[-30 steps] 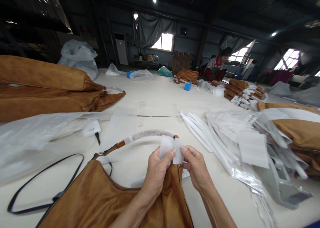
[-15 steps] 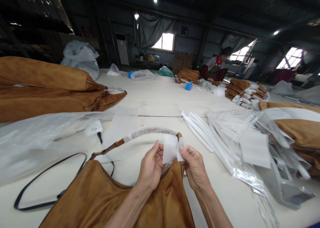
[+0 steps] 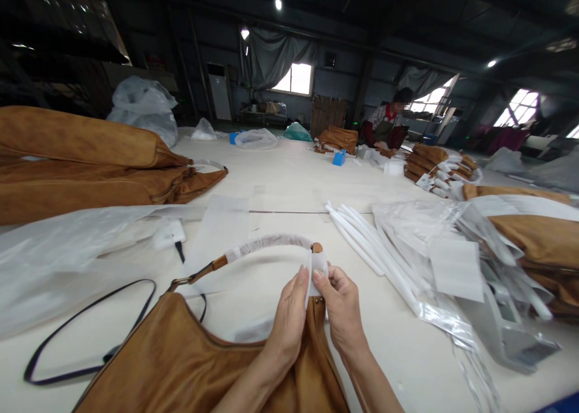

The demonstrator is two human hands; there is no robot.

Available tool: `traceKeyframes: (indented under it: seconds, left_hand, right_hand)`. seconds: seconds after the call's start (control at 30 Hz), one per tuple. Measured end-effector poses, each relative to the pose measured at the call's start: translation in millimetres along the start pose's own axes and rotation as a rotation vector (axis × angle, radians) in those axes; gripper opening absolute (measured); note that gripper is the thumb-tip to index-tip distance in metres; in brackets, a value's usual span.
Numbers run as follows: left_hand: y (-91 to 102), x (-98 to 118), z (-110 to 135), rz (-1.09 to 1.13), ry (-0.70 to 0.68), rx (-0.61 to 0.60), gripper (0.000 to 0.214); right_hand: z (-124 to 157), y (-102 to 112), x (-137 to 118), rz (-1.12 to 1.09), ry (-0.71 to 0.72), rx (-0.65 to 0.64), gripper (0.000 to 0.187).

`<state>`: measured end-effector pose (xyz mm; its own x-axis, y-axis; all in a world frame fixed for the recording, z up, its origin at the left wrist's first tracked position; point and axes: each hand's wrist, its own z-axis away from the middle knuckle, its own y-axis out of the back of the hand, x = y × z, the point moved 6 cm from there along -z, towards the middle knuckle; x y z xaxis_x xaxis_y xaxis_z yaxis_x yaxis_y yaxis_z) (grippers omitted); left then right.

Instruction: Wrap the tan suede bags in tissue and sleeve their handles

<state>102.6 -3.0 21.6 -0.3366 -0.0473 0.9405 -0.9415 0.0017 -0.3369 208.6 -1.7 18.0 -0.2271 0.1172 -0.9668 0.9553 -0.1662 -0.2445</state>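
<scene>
A brown leather handbag (image 3: 194, 359) lies in front of me, its handle (image 3: 266, 242) arched away and wrapped in clear film. Around the right end of that handle sits a small white foam sheet (image 3: 319, 262), folded over the strap fitting. My left hand (image 3: 292, 310) presses the sheet's left side with fingers together. On the right side, my right hand (image 3: 340, 301) pinches the same sheet between thumb and fingers. The strap's metal hardware there is covered by the sheet.
Stacked brown bags (image 3: 81, 160) lie at left, with plastic film (image 3: 90, 250) before them. White foam tubes (image 3: 362, 244), plastic bags (image 3: 407, 220) and a loose white sheet (image 3: 456, 268) lie at right. A black cord (image 3: 85, 371) loops at left. A person (image 3: 385, 123) works across the table.
The white sheet, held out flat before, is now folded around the strap end. My left hand has moved right and turned edge-on, closer to my right hand.
</scene>
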Motion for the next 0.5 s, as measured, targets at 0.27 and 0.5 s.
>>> traceKeyframes:
  seconds: [0.27,0.5]
  left_hand:
    - [-10.2,-1,5,0.086,0.027,-0.080,0.035]
    - [-7.5,-1,2,0.124,0.035,0.031,0.036]
  right_hand:
    - [10,-3,-2,0.277,0.131,0.068,0.024]
    - [15,-9,-8,0.512,0.254,0.063,0.023]
